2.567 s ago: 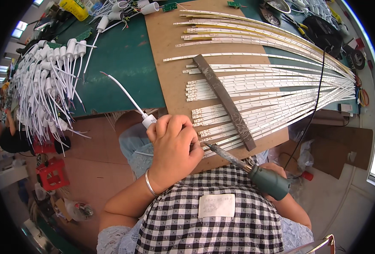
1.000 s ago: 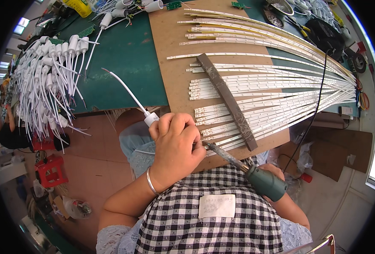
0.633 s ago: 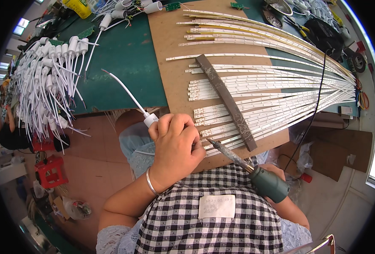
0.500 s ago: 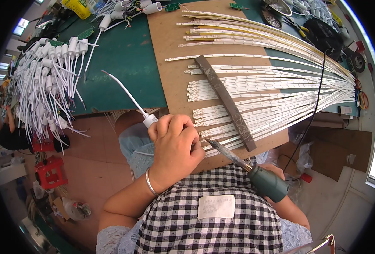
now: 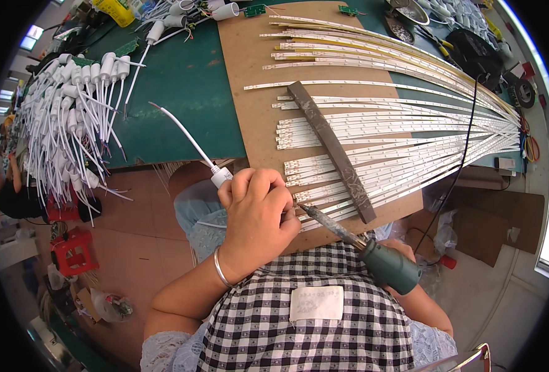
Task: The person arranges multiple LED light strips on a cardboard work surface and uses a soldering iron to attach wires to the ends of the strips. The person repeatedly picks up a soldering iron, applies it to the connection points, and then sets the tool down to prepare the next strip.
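Closed around a white cylindrical connector (image 5: 221, 177) is my left hand (image 5: 256, 214), at the near end of a board. A white cable with a bare wire end rises from the connector toward the upper left. My right hand (image 5: 401, 249) grips a soldering iron (image 5: 391, 268) by its green handle and is mostly hidden behind it. The iron's tip reaches the ends of the white LED strips (image 5: 330, 162) beside my left fingertips. Those fingers cover the exact contact point. Across the fanned strips lies a dark bar (image 5: 331, 152).
The strips rest on a brown board (image 5: 243, 62) over a green table (image 5: 184, 80). Many white cabled connectors (image 5: 79, 111) pile up at the left. A black cord (image 5: 467, 146) hangs at the right. A red stool (image 5: 76, 251) stands on the floor; another person (image 5: 11, 186) sits far left.
The soldering iron has shifted slightly left, its tip closer to my left fingertips. My left hand keeps its hold on the connector, almost still.
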Demonstrator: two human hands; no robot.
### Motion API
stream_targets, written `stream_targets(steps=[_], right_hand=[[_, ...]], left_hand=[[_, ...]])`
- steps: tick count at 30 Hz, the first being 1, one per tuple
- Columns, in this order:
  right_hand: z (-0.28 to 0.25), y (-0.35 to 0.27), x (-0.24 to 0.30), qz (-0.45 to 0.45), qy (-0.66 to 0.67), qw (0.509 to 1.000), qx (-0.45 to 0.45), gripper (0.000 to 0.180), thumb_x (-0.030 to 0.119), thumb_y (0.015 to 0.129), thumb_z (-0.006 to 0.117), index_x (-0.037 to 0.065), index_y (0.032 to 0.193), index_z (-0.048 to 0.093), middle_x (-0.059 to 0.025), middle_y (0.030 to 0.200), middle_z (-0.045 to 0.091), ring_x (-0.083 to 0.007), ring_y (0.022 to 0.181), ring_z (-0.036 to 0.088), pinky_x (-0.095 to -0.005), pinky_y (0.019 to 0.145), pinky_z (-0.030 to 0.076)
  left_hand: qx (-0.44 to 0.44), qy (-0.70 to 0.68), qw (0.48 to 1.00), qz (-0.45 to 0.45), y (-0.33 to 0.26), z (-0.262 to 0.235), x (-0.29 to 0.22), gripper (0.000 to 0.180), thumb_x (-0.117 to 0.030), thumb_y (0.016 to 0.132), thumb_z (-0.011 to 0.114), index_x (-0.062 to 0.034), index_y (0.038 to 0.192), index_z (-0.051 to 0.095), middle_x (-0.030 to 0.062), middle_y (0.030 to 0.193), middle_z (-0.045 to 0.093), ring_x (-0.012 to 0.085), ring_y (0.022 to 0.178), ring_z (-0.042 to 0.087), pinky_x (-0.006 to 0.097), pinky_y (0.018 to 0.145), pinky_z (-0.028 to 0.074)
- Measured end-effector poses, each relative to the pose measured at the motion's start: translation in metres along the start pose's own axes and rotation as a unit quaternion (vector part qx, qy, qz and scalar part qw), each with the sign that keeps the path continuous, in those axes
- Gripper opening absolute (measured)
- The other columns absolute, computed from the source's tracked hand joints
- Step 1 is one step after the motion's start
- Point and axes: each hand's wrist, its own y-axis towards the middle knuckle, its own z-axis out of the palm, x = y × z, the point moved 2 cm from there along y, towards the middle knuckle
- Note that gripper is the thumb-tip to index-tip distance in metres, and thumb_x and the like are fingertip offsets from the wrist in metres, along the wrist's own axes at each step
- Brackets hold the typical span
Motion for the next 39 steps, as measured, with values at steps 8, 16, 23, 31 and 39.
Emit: stream_targets(steps=[8,16,23,31,39], right_hand=[[0.000,0.004,0.008,0.122,0.038,0.992,-0.020,0.045,0.030,0.088,0.069,-0.005,0.113,0.059,-0.0114,0.090,0.070,-0.0199,0.082,0.069,-0.0291,0.073,0.054],[0.023,0.058,0.030,0.149,0.281,0.947,-0.045,0.064,0.049,0.090,0.063,0.001,0.131,0.055,-0.0080,0.104,0.067,-0.0171,0.092,0.067,-0.0310,0.081,0.053],[0.055,0.090,0.022,0.140,0.424,0.893,-0.054,0.071,0.045,0.086,0.071,0.002,0.137,0.047,-0.0128,0.129,0.055,-0.0254,0.111,0.061,-0.0417,0.098,0.048],[0.057,0.094,0.031,0.146,0.384,0.910,-0.062,0.068,0.048,0.087,0.068,-0.002,0.128,0.050,-0.0108,0.120,0.055,-0.0234,0.107,0.061,-0.0484,0.113,0.034],[0.056,0.092,0.024,0.124,0.370,0.920,-0.039,0.065,0.050,0.089,0.067,0.002,0.131,0.053,-0.0134,0.131,0.051,-0.0240,0.119,0.054,-0.0417,0.104,0.045]], left_hand=[[-0.002,0.002,1.000,0.001,0.000,0.001,0.000,0.014,-0.007,0.065,0.068,-0.0113,0.071,0.056,0.0043,0.107,0.051,0.0302,0.111,0.041,0.046,0.096,0.025],[-0.002,0.002,1.000,0.005,-0.001,-0.002,-0.001,0.014,-0.008,0.067,0.068,-0.0111,0.074,0.056,0.0052,0.108,0.052,0.0312,0.112,0.041,0.047,0.097,0.025],[-0.017,0.005,1.000,0.008,-0.001,-0.003,-0.001,0.014,-0.010,0.068,0.070,-0.0130,0.075,0.058,0.0023,0.106,0.054,0.0282,0.111,0.044,0.046,0.094,0.027],[0.014,-0.035,0.999,-0.003,-0.003,-0.006,0.004,0.015,-0.007,0.069,0.071,-0.0125,0.079,0.061,0.0030,0.110,0.054,0.0312,0.115,0.042,0.045,0.099,0.026],[0.024,-0.054,0.998,0.001,-0.001,-0.007,0.008,0.014,-0.007,0.068,0.071,-0.0117,0.076,0.061,0.0039,0.109,0.054,0.0319,0.114,0.043,0.045,0.100,0.030]])
